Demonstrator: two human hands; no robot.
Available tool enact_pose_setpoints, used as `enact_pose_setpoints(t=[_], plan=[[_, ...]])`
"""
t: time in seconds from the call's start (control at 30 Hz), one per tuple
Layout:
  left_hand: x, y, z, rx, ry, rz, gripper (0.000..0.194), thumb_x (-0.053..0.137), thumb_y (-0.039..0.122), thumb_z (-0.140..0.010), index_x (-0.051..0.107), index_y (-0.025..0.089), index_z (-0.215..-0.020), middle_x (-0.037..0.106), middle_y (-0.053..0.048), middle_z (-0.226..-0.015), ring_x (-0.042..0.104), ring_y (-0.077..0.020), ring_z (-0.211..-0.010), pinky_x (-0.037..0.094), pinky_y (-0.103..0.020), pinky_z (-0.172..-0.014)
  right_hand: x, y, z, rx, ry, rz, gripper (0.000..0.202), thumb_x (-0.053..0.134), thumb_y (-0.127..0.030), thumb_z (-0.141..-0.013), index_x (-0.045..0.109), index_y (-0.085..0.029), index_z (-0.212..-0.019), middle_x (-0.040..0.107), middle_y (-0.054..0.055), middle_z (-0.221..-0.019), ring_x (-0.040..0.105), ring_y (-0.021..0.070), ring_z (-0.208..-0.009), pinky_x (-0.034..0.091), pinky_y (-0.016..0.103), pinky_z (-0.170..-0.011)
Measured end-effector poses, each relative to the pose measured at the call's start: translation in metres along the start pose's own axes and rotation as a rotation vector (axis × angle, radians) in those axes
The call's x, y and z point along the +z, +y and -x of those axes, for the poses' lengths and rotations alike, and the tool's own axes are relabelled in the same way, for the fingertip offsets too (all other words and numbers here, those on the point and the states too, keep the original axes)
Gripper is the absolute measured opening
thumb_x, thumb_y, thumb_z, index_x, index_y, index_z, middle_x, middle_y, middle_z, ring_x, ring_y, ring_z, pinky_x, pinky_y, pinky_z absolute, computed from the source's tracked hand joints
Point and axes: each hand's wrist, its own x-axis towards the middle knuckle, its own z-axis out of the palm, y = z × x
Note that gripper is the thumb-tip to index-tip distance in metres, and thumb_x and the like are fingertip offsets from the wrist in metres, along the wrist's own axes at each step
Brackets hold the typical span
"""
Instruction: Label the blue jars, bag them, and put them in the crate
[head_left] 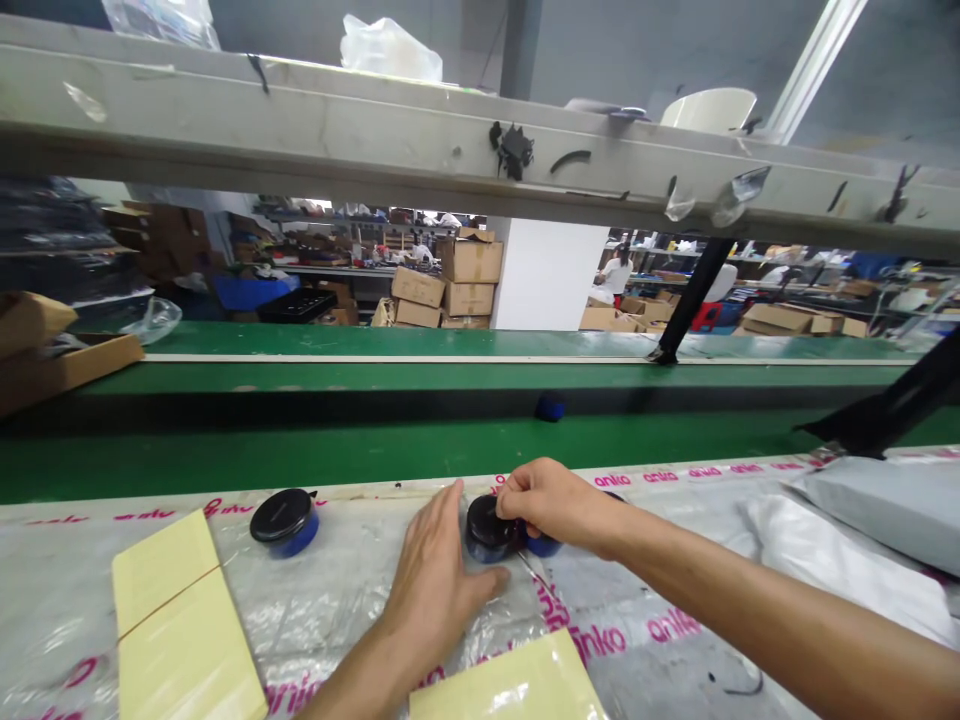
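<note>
A small round container with a black lid (487, 522) stands on the plastic-covered table between my hands. My left hand (439, 575) lies along its left side, fingers stretched and thumb apart in front of it. My right hand (551, 500) is closed in a pinch at the lid's right edge; whatever its fingertips hold is hidden. Partly behind my right wrist is another blue container (543, 546). Farther left stands a blue container with a black lid (285, 522). Pale yellow stacks of paper or envelopes lie left (180, 625) and in front (517, 685).
A green conveyor belt (450, 447) runs behind the table, with a small blue item (550, 408) on it. Overhead crosses a grey shelf beam (375, 125). A black post (892, 400) and white plastic bags (847, 560) are at right. An open cardboard box (75, 370) stands left.
</note>
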Motion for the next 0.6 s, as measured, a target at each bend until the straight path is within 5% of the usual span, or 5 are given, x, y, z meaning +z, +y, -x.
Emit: enact_pose_setpoints(t=[0.17, 0.3, 0.6], plan=[[0.004, -0.001, 0.0, 0.035, 0.026, 0.1, 0.057, 0.069, 0.023, -0.076, 0.054, 0.025, -0.131, 0.068, -0.005, -0.124, 0.06, -0.0294, -0.119, 0.038, -0.051, -0.108, 0.004, 0.004, -0.003, -0.014, -0.019, -0.036, 0.011, 0.06, -0.019, -0.07, 0.058, -0.017, -0.059, 0.05, -0.003, -0.045, 0.042, 0.0081, -0.044, 0.027, 0.019, -0.043], [-0.001, 0.003, 0.0, 0.001, 0.087, 0.201, 0.053, 0.072, 0.02, -0.072, 0.058, 0.027, -0.123, 0.07, -0.002, -0.116, 0.064, -0.0263, -0.106, 0.047, -0.04, -0.092, 0.005, 0.001, -0.004, -0.02, -0.042, -0.058, 0.01, 0.06, -0.019, -0.07, 0.058, -0.017, -0.06, 0.052, -0.002, -0.048, 0.042, 0.0082, -0.044, 0.027, 0.019, -0.043], [-0.005, 0.007, 0.002, -0.012, 0.085, 0.194, 0.053, 0.071, 0.018, -0.072, 0.058, 0.029, -0.122, 0.07, 0.0, -0.115, 0.063, -0.0257, -0.106, 0.046, -0.038, -0.09, 0.004, -0.001, -0.004, -0.049, -0.043, -0.032, 0.009, 0.059, -0.018, -0.068, 0.055, -0.017, -0.06, 0.044, -0.005, -0.047, 0.033, 0.0071, -0.044, 0.021, 0.021, -0.041]])
